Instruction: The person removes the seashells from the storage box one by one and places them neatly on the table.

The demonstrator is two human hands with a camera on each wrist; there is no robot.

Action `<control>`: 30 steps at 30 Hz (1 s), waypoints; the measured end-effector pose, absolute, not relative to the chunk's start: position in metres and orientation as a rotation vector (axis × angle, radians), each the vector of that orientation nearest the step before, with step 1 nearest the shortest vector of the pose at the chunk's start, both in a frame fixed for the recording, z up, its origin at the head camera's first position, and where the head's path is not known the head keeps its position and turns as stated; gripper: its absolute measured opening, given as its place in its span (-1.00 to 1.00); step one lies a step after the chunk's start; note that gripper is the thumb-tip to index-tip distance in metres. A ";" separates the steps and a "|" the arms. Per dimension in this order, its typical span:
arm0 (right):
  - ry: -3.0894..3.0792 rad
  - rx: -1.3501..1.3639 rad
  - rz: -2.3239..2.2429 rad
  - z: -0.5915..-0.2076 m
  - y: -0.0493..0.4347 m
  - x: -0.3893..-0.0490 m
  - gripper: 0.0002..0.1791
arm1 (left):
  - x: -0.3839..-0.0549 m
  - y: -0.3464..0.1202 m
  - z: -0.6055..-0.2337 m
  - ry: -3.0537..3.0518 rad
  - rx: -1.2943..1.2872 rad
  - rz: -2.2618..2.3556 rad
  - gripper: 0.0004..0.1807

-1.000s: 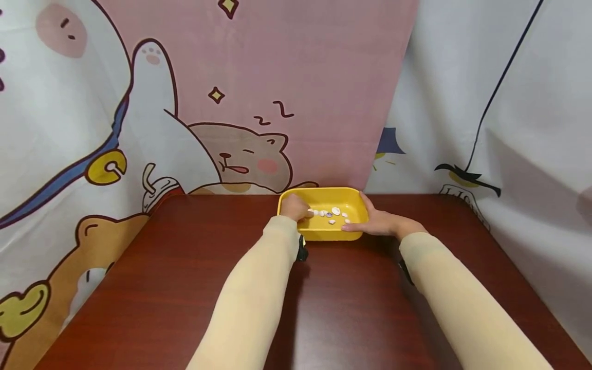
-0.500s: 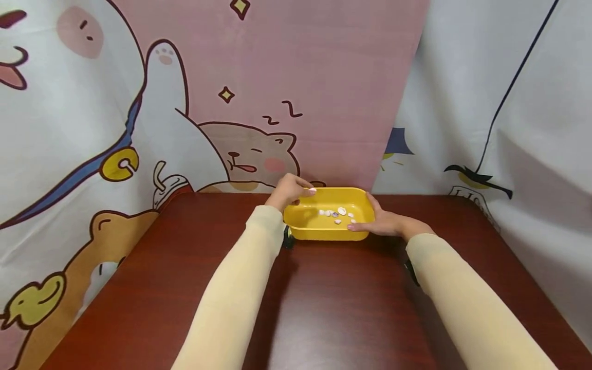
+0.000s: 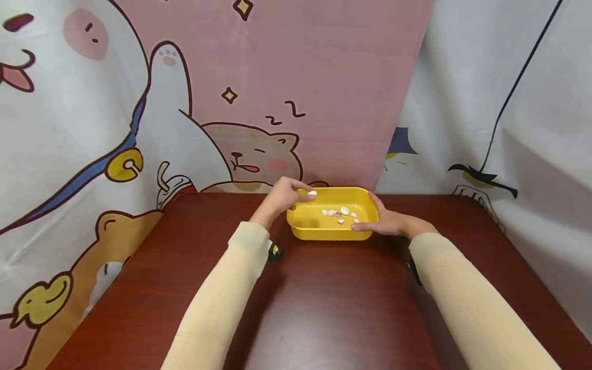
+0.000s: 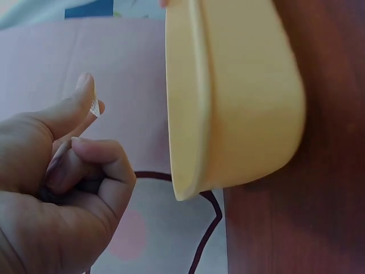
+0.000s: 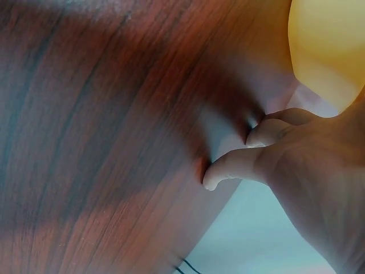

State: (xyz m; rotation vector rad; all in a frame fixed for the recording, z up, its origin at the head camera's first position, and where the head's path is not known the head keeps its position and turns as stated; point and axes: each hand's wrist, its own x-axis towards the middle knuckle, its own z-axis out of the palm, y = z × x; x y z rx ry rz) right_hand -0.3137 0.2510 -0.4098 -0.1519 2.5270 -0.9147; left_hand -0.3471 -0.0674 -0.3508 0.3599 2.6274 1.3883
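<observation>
Thumb and index finger of my left hand pinch a small white seashell over the left end of a yellow plastic basin. In the left wrist view the shell shows a ribbed surface between the fingertips, while the other fingers are curled towards the palm. My right hand grips the basin's right end, its thumb reaching over the near rim. Some of its fingers extend down at the table in the right wrist view. Several small pale shells lie on the basin floor.
The dark red wooden table carries the basin near its far edge. Right behind that edge hangs a cartoon-printed cloth, and a pale cloth borders the right side.
My left hand has risen out of the basin and shifted back over its left rim, bringing a shell up in its fingertips. The right hand has kept its grip; the head view has turned slightly left.
</observation>
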 end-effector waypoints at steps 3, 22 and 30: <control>2.528 -0.146 -0.901 -0.409 0.250 -0.314 0.56 | -0.338 -0.069 -0.355 2.629 0.398 1.368 -0.70; 2.527 -0.129 -0.910 -0.407 0.251 -0.316 0.57 | -0.277 -0.099 -0.369 2.493 0.522 1.348 -0.72; 2.521 -0.132 -0.920 -0.407 0.249 -0.314 0.57 | -0.260 -0.110 -0.389 2.419 0.553 1.401 -0.73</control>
